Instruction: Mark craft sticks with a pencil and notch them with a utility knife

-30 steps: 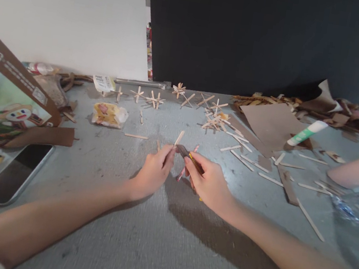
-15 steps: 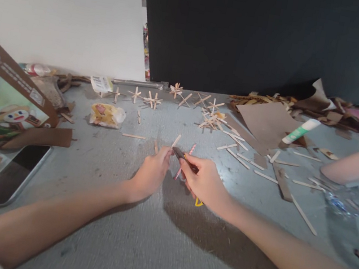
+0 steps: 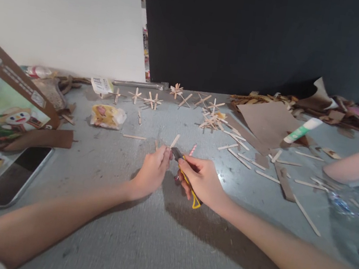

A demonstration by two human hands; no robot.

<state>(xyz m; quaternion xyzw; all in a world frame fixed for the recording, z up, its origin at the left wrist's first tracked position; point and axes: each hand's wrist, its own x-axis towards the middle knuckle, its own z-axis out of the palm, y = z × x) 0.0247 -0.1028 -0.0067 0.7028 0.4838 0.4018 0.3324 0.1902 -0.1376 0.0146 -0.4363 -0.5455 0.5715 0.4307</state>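
In the head view, my left hand [image 3: 151, 172] pinches one wooden stick [image 3: 175, 140] over the grey surface [image 3: 109, 232] while my right hand [image 3: 205, 179] grips one knife [image 3: 177, 153], its tip by the stick's lower end; one phone [image 3: 16, 177] lies at left.

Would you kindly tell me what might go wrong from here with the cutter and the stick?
The right hand holds the cutter with its front end close beside the left hand, so a slip might nick that hand. The stick is thin and pinched near that end, so pressure could snap it or twist it loose.
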